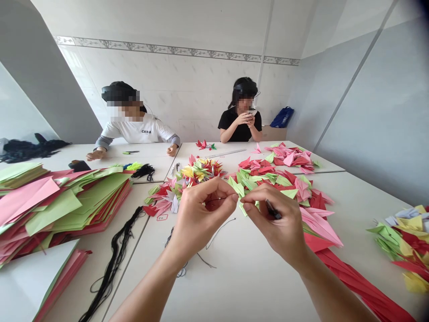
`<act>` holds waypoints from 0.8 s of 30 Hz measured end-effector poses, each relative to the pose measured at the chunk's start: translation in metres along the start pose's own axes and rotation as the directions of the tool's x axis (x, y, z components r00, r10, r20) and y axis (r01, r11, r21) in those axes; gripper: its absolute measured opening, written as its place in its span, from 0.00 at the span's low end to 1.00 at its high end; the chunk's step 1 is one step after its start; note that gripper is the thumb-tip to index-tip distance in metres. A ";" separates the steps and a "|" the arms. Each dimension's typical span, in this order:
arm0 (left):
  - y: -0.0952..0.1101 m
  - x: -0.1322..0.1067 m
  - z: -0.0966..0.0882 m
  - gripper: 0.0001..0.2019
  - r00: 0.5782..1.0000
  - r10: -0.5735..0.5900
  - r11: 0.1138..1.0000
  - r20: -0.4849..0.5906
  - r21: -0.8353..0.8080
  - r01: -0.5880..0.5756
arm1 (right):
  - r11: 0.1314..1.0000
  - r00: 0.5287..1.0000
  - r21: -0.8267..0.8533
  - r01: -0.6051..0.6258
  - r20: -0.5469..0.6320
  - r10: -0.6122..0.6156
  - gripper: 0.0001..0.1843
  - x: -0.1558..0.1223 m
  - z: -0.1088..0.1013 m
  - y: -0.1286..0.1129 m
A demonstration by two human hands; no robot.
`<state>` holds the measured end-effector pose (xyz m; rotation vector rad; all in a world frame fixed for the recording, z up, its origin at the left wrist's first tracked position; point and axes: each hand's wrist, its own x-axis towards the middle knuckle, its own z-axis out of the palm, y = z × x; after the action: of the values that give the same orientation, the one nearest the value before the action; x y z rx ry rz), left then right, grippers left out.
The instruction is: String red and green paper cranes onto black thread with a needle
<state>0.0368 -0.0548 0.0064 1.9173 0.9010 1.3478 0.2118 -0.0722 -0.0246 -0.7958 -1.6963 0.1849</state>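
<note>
Over the middle of the table, my left hand [209, 208] pinches a thin dark thread [216, 199] between thumb and forefinger. My right hand [278, 219] faces it, thumb and forefinger also pinched together near the thread's end; what lies between those tips is too small to make out. Tucked in the curled fingers of my right hand is a small black tool [273, 209], its kind hidden. Behind both hands lies a heap of folded paper cranes [201, 170], with green and red folded pieces [258, 176] beside it. Loose thread [219, 232] trails on the table below.
Stacks of coloured paper [83, 201] fill the left side, near a bundle of black cord [115, 250]. Red folded strips [355, 277] and more folded pieces [405, 241] lie right. Two people sit opposite, one in white [134, 129], one in black [228, 120].
</note>
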 end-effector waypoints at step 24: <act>0.003 0.000 0.000 0.06 1.000 0.018 1.000 0.007 0.001 -0.018 | 1.000 0.999 -0.004 0.031 -0.010 -0.031 0.08 0.001 0.001 -0.002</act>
<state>0.0371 -0.0568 0.0084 1.9338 0.8841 1.3507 0.2097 -0.0724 -0.0232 -0.7712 -1.6991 0.1564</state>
